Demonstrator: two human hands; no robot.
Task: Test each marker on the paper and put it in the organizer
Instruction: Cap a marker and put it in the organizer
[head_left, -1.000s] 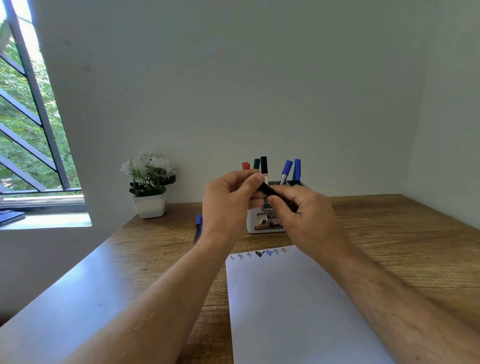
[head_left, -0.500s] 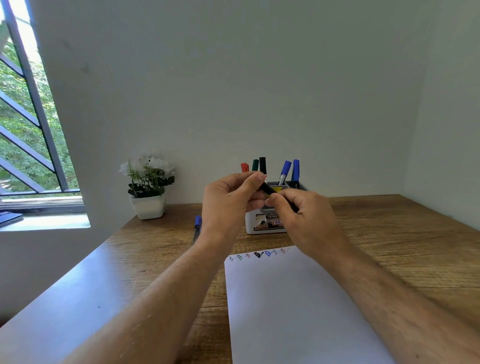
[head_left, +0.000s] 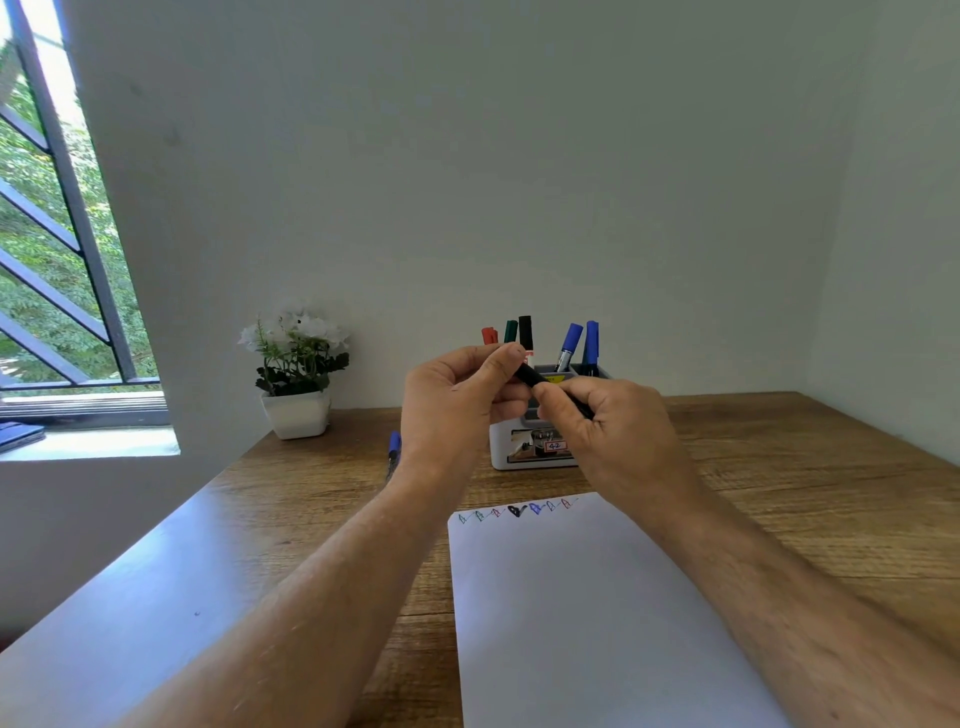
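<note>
At frame centre, the left hand (head_left: 457, 395) pinches one end of the black marker (head_left: 535, 376) and the right hand (head_left: 608, 426) grips its barrel; best pull straight along it, above the organizer (head_left: 530, 457).

The table (head_left: 779, 467) was grained wood with a sheen (glare on its left); the paper (head_left: 597, 623) matt, the organizer (head_left: 501, 447) smooth plastic.

Left hand (head_left: 457, 400) and right hand (head_left: 618, 431) meet raised, fingers curled, pinching.
</note>
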